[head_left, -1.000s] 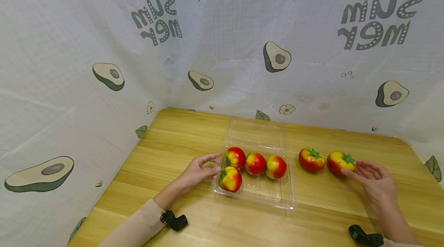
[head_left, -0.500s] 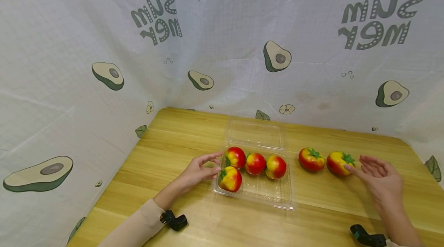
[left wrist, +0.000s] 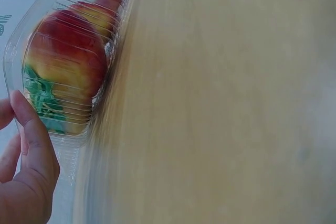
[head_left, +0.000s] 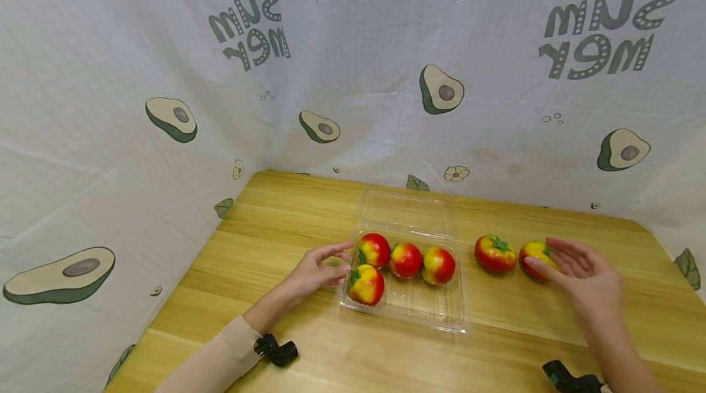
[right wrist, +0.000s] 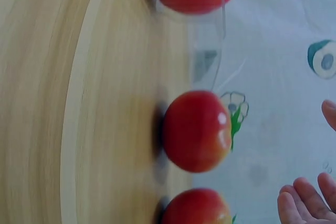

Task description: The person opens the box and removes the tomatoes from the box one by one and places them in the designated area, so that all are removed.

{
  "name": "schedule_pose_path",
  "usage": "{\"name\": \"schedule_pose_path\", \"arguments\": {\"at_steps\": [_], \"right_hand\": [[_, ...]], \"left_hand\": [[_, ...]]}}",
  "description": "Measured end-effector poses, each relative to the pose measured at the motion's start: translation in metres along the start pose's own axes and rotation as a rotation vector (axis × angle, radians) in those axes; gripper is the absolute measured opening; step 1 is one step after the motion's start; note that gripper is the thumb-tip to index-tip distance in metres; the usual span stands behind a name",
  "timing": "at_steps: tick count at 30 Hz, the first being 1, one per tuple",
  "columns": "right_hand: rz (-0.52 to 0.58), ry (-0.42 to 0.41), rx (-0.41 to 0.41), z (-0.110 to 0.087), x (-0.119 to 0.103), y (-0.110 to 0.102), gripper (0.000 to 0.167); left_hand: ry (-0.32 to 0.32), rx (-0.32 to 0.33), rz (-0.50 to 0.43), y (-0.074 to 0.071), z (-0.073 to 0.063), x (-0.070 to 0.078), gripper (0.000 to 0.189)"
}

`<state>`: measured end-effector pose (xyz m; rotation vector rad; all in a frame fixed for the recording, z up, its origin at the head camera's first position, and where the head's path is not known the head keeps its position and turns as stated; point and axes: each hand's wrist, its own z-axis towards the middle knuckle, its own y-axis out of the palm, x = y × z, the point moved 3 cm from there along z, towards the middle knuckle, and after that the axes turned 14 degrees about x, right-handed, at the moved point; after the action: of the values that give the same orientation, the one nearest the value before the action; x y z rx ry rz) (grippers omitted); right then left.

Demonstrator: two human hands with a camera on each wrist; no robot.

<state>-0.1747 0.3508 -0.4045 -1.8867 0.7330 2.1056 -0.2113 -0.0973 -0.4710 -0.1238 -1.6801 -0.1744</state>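
Note:
A clear plastic clamshell box [head_left: 410,310] lies with its lid [head_left: 405,210] folded back. Several red-and-yellow tomato-like fruits [head_left: 406,260] with green leafy tops sit in it. My left hand [head_left: 313,270] touches the box's left rim with thumb and fingertips, thumb and forefinger apart. To the right of the box, one loose fruit [head_left: 496,254] stands on the table beside another fruit [head_left: 536,258]. My right hand [head_left: 587,276] is by that second fruit, overlapping its right side in the head view. In the right wrist view, the right hand's fingers [right wrist: 304,203] appear apart from the fruits.
The wooden table [head_left: 276,209] reaches back to a white cloth [head_left: 364,74] printed with avocados, which hangs behind and at the sides. Black wrist-worn devices [head_left: 278,351] show on both forearms.
My right hand first drew back to the right from the rightmost fruit, then came in again to the left over its side. The left hand, box and fruits stay where they were.

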Motion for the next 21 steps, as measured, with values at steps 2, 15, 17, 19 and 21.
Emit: {"name": "schedule_pose_path", "arguments": {"at_steps": [2, 15, 17, 19, 21], "right_hand": [[-0.022, -0.017, -0.024, -0.004, -0.001, 0.005, 0.051], [-0.081, -0.082, -0.181, -0.035, -0.004, 0.041, 0.053], [-0.107, -0.107, -0.203, -0.040, -0.004, 0.048, 0.052], [-0.138, -0.120, -0.223, -0.045, -0.003, 0.054, 0.052], [-0.154, -0.121, -0.247, -0.049, -0.003, 0.060, 0.052]], "left_hand": [[0.000, 0.002, 0.003, 0.000, 0.000, 0.000, 0.054], [0.001, 0.002, 0.005, -0.001, 0.000, -0.001, 0.055], [0.002, 0.001, 0.005, -0.001, 0.000, -0.001, 0.055], [0.004, 0.000, 0.006, -0.001, 0.000, -0.001, 0.055], [0.005, -0.001, 0.005, 0.000, 0.000, -0.001, 0.055]]}}
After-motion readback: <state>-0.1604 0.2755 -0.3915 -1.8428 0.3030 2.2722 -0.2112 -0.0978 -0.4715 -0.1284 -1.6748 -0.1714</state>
